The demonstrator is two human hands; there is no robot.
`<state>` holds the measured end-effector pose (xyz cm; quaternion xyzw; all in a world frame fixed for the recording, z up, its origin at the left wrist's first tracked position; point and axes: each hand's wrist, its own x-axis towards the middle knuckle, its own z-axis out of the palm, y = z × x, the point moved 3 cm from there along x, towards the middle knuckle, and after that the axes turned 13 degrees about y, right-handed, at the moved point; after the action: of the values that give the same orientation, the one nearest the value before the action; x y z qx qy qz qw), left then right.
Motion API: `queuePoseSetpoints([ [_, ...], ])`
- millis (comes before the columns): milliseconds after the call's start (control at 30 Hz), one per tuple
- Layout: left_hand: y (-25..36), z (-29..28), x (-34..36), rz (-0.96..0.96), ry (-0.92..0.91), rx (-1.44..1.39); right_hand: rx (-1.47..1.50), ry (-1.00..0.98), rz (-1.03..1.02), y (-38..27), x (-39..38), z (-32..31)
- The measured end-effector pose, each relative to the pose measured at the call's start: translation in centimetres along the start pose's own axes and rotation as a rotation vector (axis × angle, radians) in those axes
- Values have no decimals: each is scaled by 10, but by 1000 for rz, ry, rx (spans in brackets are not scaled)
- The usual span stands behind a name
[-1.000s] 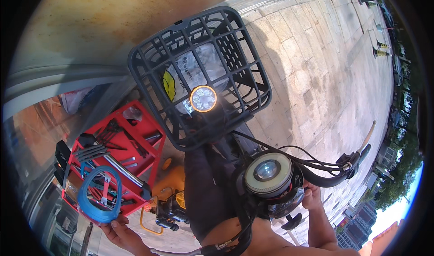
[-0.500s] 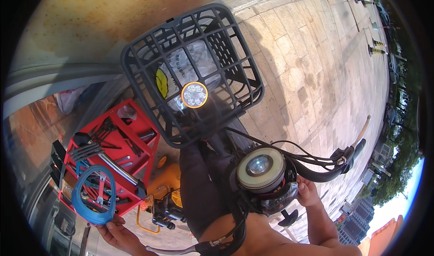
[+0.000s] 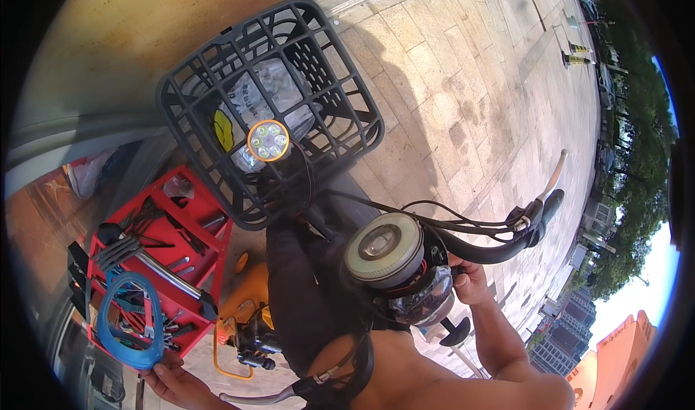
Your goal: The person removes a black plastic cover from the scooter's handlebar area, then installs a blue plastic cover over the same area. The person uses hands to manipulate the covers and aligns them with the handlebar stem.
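On the left, my left hand (image 3: 172,379) pinches the lower end of a blue ring (image 3: 112,341) that looks like coiled tubing, held over a red toolbox (image 3: 197,265). My right hand (image 3: 472,283) is closed at the right side of a round headlight (image 3: 382,247) mounted between the handlebars; its fingertips are partly hidden behind the housing. Beside those fingers, a clear, shiny plastic cover (image 3: 423,298) hangs under the headlight with wires behind it. A black T-shaped knob (image 3: 455,332) sits just below.
A black grid basket (image 3: 340,84) holds a plastic bag (image 3: 271,95); an orange-rimmed lamp (image 3: 268,141) sits at its near side. Hand tools fill the toolbox, with a yellow-and-black machine (image 3: 253,337) beside it. A handlebar grip (image 3: 552,207) reaches right over the paving (image 3: 463,142).
The whole view has shifted, so most things appear farther left. My right hand has moved up along the headlight housing. My left hand keeps the blue ring over the toolbox.
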<state>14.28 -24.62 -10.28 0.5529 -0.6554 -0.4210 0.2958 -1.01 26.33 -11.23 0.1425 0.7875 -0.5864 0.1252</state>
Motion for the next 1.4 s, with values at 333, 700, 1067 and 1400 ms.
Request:
queuePoseSetpoints([
  [333, -4, -9, 14, 26, 26, -66, -31, -48, 100, -14, 2, 4],
  [700, 25, 12, 5, 146, 21, -223, 1, -25, 271, -17, -1, 9],
  [1067, 5, -9, 16, 58, -12, -129, 205, -91, 507, -19, 1, 11],
  [1400, 27, 11, -5, 60, -41, -122, 333, -117, 501, -24, 0, 11],
])
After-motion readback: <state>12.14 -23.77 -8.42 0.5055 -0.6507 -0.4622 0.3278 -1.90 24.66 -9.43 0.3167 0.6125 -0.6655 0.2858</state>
